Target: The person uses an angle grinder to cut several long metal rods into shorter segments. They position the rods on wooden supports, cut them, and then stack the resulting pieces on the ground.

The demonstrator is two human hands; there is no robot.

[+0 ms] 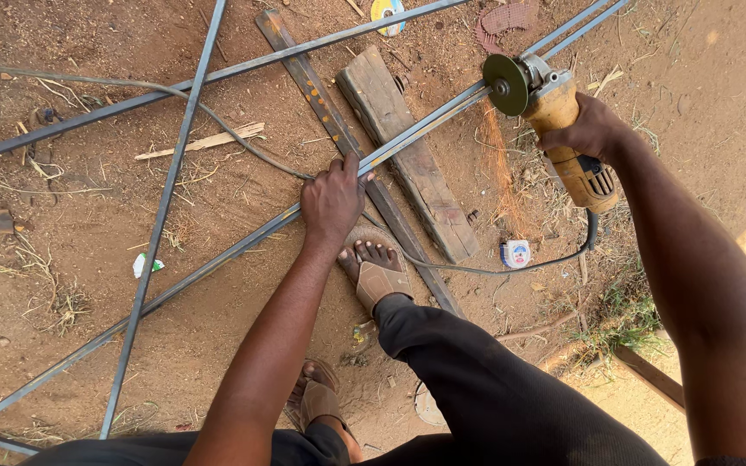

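The right hand is wrapped tight around the yellow body of an angle grinder, whose dark cutting disc meets a long steel bar where the bar crosses a wooden plank on the dirt ground. The left hand presses down on the same bar, fingers curled over it, just beside the plank. A sandalled foot stands right below that hand, near a flat rusty strip. The grinder's cable loops past a small tape measure. Other steel bars lie crossed on the ground to the left.
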